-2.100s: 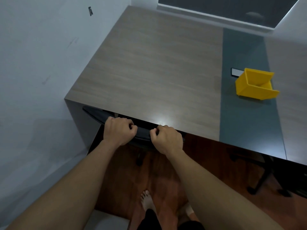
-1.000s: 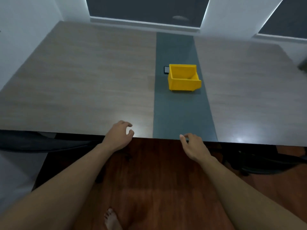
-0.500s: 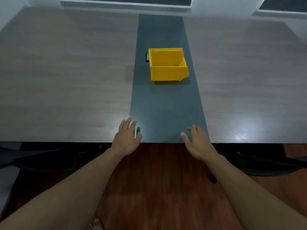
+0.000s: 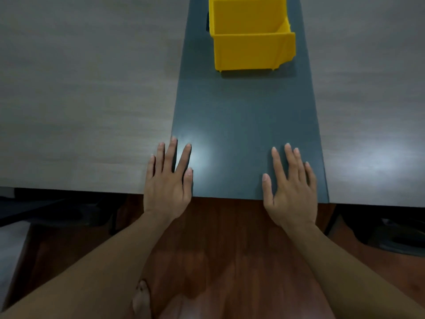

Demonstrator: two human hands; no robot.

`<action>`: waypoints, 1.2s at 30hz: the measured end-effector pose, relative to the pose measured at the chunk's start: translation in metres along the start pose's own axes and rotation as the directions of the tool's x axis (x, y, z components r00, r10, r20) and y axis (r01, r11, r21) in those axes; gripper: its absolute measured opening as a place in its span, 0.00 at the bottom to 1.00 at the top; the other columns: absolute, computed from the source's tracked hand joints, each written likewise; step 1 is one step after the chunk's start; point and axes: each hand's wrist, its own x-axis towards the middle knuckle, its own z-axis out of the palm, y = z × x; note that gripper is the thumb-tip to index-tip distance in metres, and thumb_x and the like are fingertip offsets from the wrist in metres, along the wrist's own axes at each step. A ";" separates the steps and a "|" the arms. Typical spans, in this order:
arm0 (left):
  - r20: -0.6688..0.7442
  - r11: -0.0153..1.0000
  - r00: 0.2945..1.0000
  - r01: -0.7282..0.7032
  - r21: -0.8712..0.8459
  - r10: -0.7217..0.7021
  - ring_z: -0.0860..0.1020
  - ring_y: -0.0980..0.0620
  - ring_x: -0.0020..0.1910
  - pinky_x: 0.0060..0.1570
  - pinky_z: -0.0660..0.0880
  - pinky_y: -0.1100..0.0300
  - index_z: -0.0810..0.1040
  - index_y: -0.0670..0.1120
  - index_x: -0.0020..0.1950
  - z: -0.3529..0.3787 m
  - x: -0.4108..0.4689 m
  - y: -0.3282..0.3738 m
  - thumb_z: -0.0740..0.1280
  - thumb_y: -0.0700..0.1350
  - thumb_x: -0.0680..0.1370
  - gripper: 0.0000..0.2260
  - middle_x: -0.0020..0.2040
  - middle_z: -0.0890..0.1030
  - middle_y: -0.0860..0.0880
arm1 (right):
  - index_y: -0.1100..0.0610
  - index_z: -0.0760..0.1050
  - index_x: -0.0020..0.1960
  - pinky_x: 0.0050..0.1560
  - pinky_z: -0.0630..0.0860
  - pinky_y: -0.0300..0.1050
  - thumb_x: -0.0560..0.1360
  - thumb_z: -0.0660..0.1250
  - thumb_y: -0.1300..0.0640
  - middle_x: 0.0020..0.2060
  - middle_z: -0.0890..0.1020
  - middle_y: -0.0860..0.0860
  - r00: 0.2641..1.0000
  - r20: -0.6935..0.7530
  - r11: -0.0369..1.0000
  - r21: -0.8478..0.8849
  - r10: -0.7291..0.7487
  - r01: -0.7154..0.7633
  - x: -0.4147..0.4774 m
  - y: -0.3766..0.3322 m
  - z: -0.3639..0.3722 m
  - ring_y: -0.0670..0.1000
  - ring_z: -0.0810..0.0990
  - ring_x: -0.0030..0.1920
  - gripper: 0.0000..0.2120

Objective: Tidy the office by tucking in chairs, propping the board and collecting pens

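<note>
Both hands lie flat, palms down, at the near edge of the table [image 4: 80,100]. Left hand [image 4: 169,187] has fingers spread & straight, grasping nothing; it sits right on the seam btwn the wood-grain top and the dark grey centre strip [image 4: 243,139], w/ the pinky side over the wood and the index + thumb over the grey. Right hand [image 4: 291,192] is also released, fingers extended & slightly fanned, wholly over the grey strip near its right border. Heels of both palms overhang the table edge; whether the palms press on the surface or just hover can't be told.

Yellow plastic bin [image 4: 249,40] stands upright on the grey strip, well apart from the hands, straight ahead at the far end of the view, its top cut off by the frame. Its lower front lip faces right; inside looks bare as far as the view shows. A small dark object [image 4: 207,20] peeks out just behind the bin's left wall, too hidden to identify.

Chairs: a dark chair part [image 4: 41,208] shows under the table at lower left, another dark chair [image 4: 395,236] under the edge at lower right; both mostly hidden in shadow.

Reddish wood floor [image 4: 230,249] below, btwn the forearms. A bare foot [image 4: 141,302] shows at bottom centre-left.
</note>
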 end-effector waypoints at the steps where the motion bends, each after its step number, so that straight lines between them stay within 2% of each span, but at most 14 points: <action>1: -0.002 1.000 1.000 -0.002 0.003 0.002 0.47 0.43 0.87 0.83 0.54 0.42 0.47 0.56 0.88 0.001 0.000 0.000 0.49 0.55 0.88 0.28 0.88 0.47 0.47 | 0.49 0.47 0.87 0.83 0.54 0.59 0.86 0.50 0.41 0.86 0.49 0.52 1.000 -0.004 1.000 -0.002 -0.004 0.004 0.001 0.001 0.001 0.52 0.46 0.86 0.32; 26: -0.082 1.000 0.997 0.004 -0.016 -0.006 0.52 0.43 0.87 0.83 0.54 0.41 0.53 0.56 0.87 0.003 0.004 0.002 0.51 0.55 0.87 0.27 0.88 0.52 0.48 | 0.50 0.51 0.86 0.81 0.55 0.60 0.84 0.52 0.42 0.86 0.52 0.53 0.998 -0.065 0.996 -0.085 -0.026 0.020 0.009 0.001 0.006 0.54 0.49 0.86 0.33; 36: -0.100 1.000 0.995 0.008 -0.026 -0.011 0.52 0.43 0.87 0.83 0.55 0.41 0.52 0.57 0.87 0.004 0.009 0.003 0.49 0.56 0.88 0.26 0.88 0.53 0.48 | 0.50 0.50 0.86 0.81 0.54 0.60 0.83 0.51 0.43 0.86 0.52 0.53 0.996 -0.080 0.996 -0.087 -0.040 0.032 0.016 0.003 0.007 0.54 0.50 0.86 0.34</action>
